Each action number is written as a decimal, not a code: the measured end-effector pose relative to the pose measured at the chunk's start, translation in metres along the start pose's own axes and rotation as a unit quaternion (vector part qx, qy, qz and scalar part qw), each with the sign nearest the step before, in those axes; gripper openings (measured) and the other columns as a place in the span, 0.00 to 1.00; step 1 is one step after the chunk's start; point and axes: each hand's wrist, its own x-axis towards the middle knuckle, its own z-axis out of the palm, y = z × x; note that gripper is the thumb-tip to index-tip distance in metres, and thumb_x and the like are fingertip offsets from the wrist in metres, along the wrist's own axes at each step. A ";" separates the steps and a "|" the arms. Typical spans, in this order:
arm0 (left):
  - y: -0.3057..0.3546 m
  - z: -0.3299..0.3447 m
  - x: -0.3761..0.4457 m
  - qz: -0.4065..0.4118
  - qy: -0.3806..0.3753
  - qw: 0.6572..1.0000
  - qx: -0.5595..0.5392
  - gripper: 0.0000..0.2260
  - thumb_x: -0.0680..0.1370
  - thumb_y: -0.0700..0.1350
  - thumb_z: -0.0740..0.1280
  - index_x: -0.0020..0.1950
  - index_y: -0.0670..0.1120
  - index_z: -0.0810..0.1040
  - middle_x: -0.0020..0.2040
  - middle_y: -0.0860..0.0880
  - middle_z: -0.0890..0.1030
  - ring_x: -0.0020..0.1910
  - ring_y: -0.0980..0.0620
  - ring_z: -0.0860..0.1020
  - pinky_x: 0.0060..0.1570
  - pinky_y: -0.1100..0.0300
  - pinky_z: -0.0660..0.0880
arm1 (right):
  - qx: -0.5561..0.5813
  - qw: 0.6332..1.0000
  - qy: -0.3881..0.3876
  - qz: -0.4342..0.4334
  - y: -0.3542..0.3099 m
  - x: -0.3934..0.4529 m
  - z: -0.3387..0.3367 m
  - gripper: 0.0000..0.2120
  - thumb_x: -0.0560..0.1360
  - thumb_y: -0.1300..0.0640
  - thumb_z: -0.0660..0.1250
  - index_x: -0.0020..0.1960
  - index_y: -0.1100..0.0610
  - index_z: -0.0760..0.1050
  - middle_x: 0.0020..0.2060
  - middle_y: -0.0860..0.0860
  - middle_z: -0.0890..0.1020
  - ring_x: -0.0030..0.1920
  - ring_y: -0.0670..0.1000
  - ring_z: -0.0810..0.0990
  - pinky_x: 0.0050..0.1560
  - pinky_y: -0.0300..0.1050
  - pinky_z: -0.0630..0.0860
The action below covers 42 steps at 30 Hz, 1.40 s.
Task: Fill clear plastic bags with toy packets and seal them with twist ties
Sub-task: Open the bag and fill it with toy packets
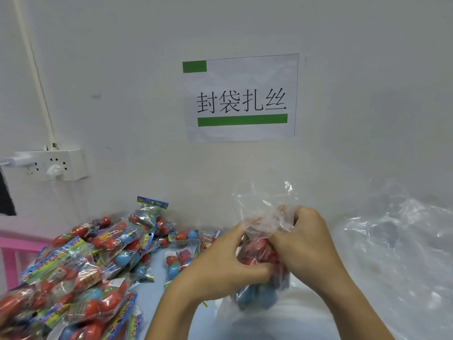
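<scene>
A person's two bare hands close around a thin clear plastic bag (263, 241) holding red and blue toy packets (259, 288), gripped above the pale blue tabletop (152, 298) at a packing station. The left hand (228, 256) curls its fingers round the near-left side of the bag at the level of the red toys, while the right hand (304, 244) clutches the film from the right. Both pinch the plastic just above the contents, apparently to gather the loose mouth into a neck fit for tying. The crumpled open top of the bag rises free above the knuckles, toward the far wall; the filled belly hangs below and between the wrists, its blue toys lowest. No twist tie can be made out for certain, though a thin yellow-green strip (204, 303) shows beside the left wrist.

To the near left a heap of unbagged toy packets in printed wrappers (81, 266) spreads across the table, within reach of the left hand, likely the supply for filling. At far right lies a pile of empty clear plastic bags (392, 241). On the white wall (122, 69) a printed paper sign with green bars (241, 98) hangs above the work, and a white power strip with plugs (49, 165) sits at far left.
</scene>
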 end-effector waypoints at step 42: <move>0.005 -0.010 -0.010 -0.033 -0.094 0.994 -0.049 0.22 0.72 0.44 0.67 0.62 0.64 0.76 0.60 0.57 0.81 0.61 0.57 0.79 0.59 0.61 0.76 | 0.168 0.983 -0.068 0.027 0.001 -0.002 -0.005 0.25 0.71 0.74 0.72 0.54 0.49 0.69 0.32 0.52 0.83 0.30 0.51 0.78 0.29 0.49 0.74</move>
